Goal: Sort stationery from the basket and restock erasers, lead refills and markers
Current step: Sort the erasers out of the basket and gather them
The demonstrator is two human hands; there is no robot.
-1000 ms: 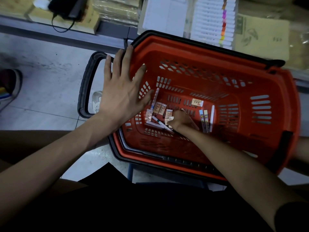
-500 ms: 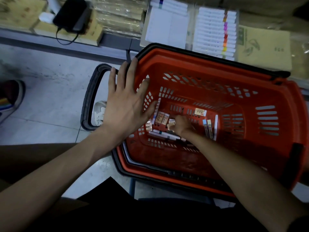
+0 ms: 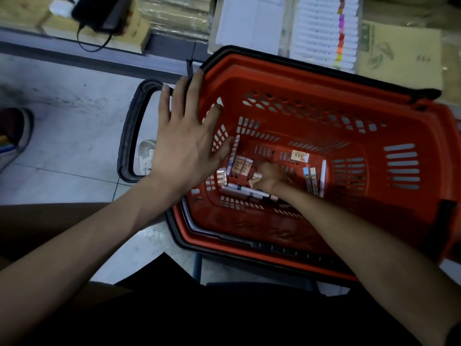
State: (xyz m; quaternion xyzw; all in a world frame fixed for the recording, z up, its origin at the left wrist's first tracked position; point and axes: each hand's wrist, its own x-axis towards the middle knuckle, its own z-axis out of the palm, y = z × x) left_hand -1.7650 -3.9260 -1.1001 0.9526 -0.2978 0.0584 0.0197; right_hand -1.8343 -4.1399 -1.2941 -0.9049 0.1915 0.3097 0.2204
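Observation:
A red plastic basket (image 3: pixel 411 221) with a black rim holds loose stationery on its floor. My left hand (image 3: pixel 185 143) is spread flat, fingers apart, over the basket's left rim. My right hand (image 3: pixel 270 177) reaches down to the basket floor and is closed on small boxed erasers (image 3: pixel 255 179). Two more erasers (image 3: pixel 241 165) lie just left of it, and another eraser (image 3: pixel 299 156) lies farther back. White markers (image 3: pixel 243 191) lie below my right hand. Slim lead refill cases (image 3: pixel 311 179) and a white marker (image 3: pixel 323 177) lie to the right.
The basket's black handle (image 3: pixel 129 136) folds out to the left over the grey tiled floor (image 3: pixel 69 136). A low shelf at the top holds marker packs (image 3: pixel 324 31), white pads (image 3: pixel 249 23), brown paper packs (image 3: pixel 401 51) and a black device with a cable (image 3: pixel 99 13). A shoe (image 3: pixel 12 136) is at far left.
The view has shifted so the basket sits lower in frame. My right hand has moved slightly left among the erasers and closed on some. My left hand stays spread over the rim.

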